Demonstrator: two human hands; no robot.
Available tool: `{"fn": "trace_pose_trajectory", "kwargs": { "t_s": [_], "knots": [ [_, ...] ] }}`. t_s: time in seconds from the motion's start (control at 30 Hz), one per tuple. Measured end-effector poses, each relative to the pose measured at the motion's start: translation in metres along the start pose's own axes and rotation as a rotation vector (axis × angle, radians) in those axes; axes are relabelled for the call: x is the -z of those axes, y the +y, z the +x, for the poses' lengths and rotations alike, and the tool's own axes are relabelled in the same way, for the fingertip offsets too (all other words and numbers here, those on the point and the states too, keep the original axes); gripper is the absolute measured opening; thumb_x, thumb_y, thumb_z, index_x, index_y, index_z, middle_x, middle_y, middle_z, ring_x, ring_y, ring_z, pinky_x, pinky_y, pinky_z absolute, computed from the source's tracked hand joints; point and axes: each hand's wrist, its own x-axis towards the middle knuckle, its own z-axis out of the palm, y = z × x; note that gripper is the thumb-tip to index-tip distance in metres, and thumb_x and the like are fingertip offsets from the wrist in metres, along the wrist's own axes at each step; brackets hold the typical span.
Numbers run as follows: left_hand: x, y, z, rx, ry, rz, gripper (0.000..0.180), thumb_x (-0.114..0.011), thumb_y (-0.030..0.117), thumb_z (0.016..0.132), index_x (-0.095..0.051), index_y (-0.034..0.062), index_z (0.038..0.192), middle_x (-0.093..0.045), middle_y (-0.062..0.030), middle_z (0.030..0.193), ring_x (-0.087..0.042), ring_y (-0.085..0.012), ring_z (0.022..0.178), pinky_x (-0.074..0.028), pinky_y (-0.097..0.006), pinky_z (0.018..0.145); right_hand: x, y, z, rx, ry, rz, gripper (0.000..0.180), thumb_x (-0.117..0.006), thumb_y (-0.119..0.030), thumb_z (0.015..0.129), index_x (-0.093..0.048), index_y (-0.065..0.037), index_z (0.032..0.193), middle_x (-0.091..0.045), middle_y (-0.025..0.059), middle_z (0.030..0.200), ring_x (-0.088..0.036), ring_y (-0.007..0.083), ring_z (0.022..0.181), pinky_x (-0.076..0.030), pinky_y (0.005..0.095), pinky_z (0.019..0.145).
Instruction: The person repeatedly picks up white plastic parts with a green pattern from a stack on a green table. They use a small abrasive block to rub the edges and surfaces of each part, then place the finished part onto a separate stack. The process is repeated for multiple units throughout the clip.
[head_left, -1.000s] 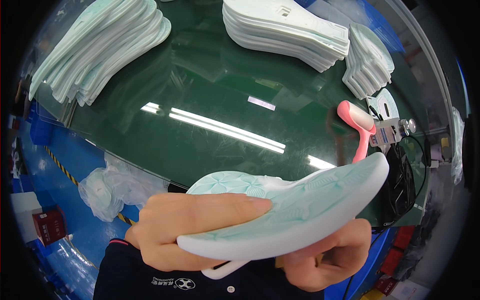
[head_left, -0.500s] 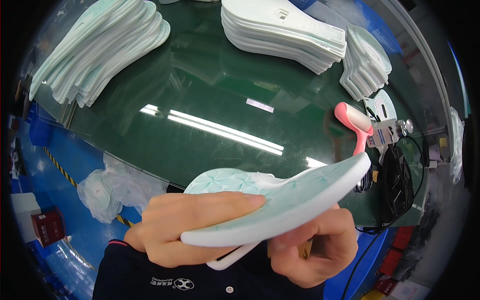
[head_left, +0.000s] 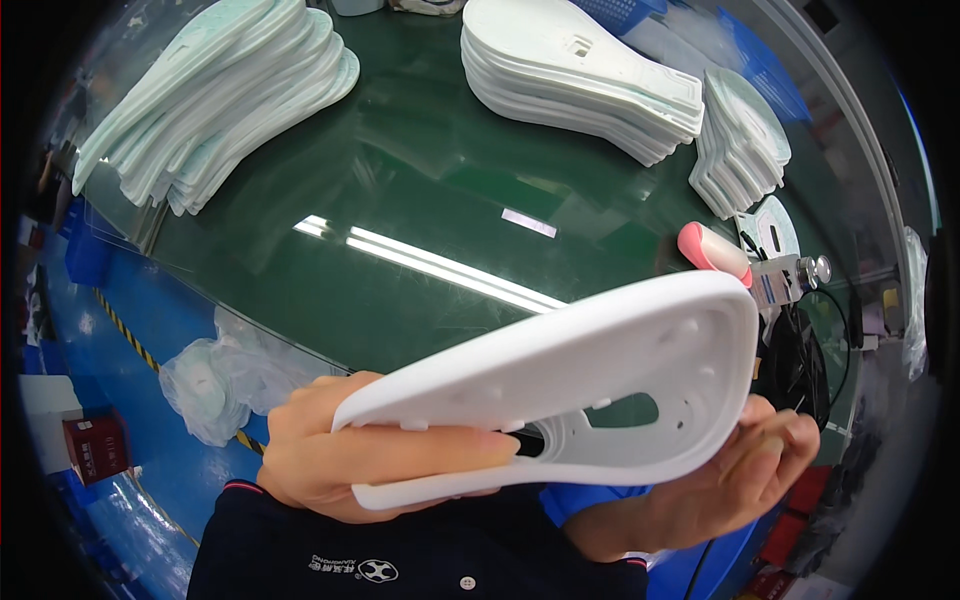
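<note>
My left hand (head_left: pixel 385 450) grips a white moulded plastic shell (head_left: pixel 560 335) by its narrow left end, its fingers wrapped over the edge. The shell is tilted with its hollow inside toward me, showing a raised rim, small bumps and an oval slot. By the shell's right end is my right hand (head_left: pixel 745 475), with its thumb and fingers pinched together. Whatever those fingertips may hold is too small to make out. Part of the right hand is behind the shell's lower edge.
Similar shells stand in a left stack (head_left: pixel 230 95), a white stack (head_left: pixel 570 70) and a smaller stack (head_left: pixel 740 140) on the green table (head_left: pixel 420 200). A pink-and-white roller (head_left: pixel 715 252), a metal-capped clear bottle (head_left: pixel 775 282) and a black bag (head_left: pixel 797 365) lie right. Plastic-wrapped pieces (head_left: pixel 205 390) are below left.
The shell has turned from its pale green patterned face to its hollow white inside. My right hand has moved out from beneath it to its right end.
</note>
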Motion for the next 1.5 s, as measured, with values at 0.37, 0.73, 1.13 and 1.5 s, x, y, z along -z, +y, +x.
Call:
{"fn": "trace_pose_trajectory", "kwargs": {
  "t_s": [0.37, 0.73, 1.13, 1.5],
  "knots": [
    [-0.002, -0.003, -0.001, 0.01, 0.016, -0.121, 0.036, -0.075, 0.003, 0.052, -0.065, 0.0065, 0.087, -0.062, -0.0139, 0.084, -0.061, -0.0216, 0.07, -0.048, -0.024, 0.058, 0.043, 0.07, 0.009, -0.402, 0.035, -0.601, 0.015, -0.053, -0.013, 0.082, -0.056, 0.0, 0.089, -0.056, 0.0101, 0.086, -0.054, 0.015, 0.078, -0.042, 0.0251, 0.07],
    [-0.007, -0.001, -0.002, 0.0, 0.025, 0.094, 0.031, -0.073, 0.003, 0.053, -0.065, 0.0044, 0.083, -0.061, -0.0142, 0.085, -0.061, -0.0217, 0.07, -0.049, -0.025, 0.058, 0.001, 0.005, -0.016, -0.507, -0.312, 0.091, 0.095, -0.072, -0.04, 0.055, -0.026, 0.01, 0.12, -0.041, 0.02, 0.116, -0.042, 0.0267, 0.107, -0.031, 0.036, 0.091],
    [-0.005, 0.0, -0.005, -0.016, 0.159, 0.273, 0.035, -0.073, -0.001, 0.05, -0.065, 0.0031, 0.084, -0.061, -0.0157, 0.078, -0.061, -0.0214, 0.066, -0.048, -0.025, 0.056, 0.011, 0.011, -0.008, -0.371, -0.323, -0.257, 0.055, -0.018, -0.029, 0.091, -0.059, 0.007, 0.087, -0.06, 0.0159, 0.075, -0.057, 0.0236, 0.078, -0.039, 0.0364, 0.083],
    [-0.005, -0.008, -0.008, -0.164, 0.176, 0.101, 0.031, -0.073, -0.002, 0.049, -0.064, -0.002, 0.079, -0.061, -0.019, 0.073, -0.061, -0.0222, 0.059, -0.047, -0.024, 0.051, 0.051, 0.008, -0.018, -0.687, -0.442, -0.073, 0.068, -0.074, -0.011, 0.051, -0.046, 0.007, 0.111, -0.05, 0.0186, 0.111, -0.054, 0.025, 0.093, -0.038, 0.0329, 0.084]
  ]
}}
